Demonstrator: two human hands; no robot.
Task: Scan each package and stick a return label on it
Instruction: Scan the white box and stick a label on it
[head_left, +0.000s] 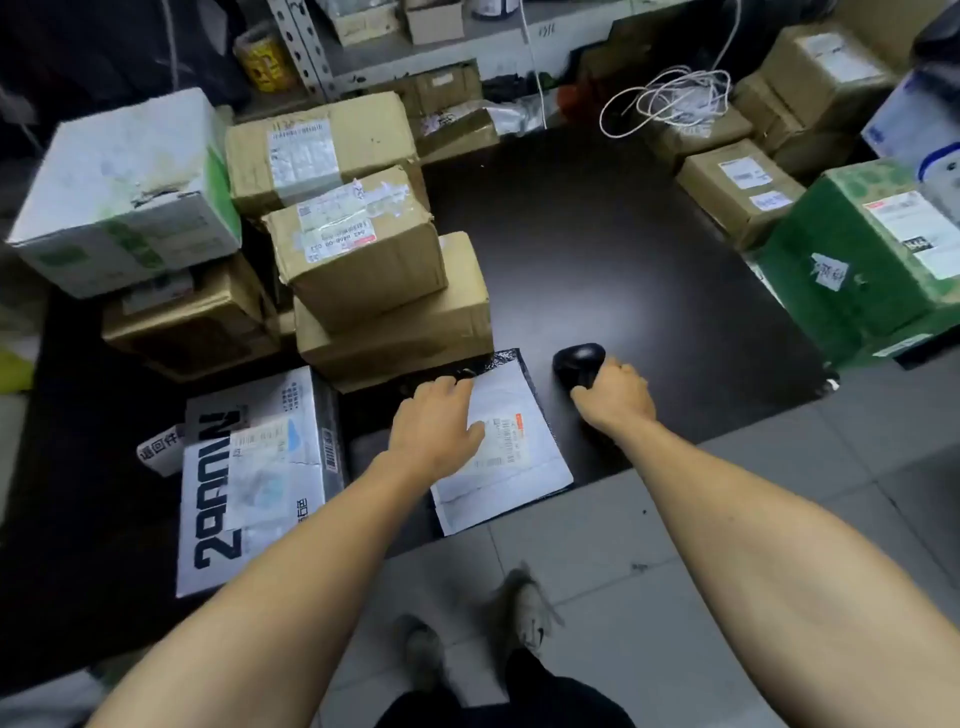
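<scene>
A flat white mailer bag (511, 467) with a shipping label lies at the front edge of the dark table (597, 249), partly overhanging it. My left hand (434, 423) rests flat on the mailer's left part, fingers spread. My right hand (615, 397) grips the handle of a black barcode scanner (577, 364) just right of the mailer, its head near the tabletop. A white box with large black lettering (254, 478) lies left of the mailer, with a small white sticker (158, 447) at its left edge.
Stacked brown cartons (363, 260) and a white-green box (124, 192) fill the table's left side. Brown cartons (737, 187) and a green box (862, 260) line the right. A coiled white cable (670, 98) lies at the back. Grey floor tiles and my feet (519, 613) are below.
</scene>
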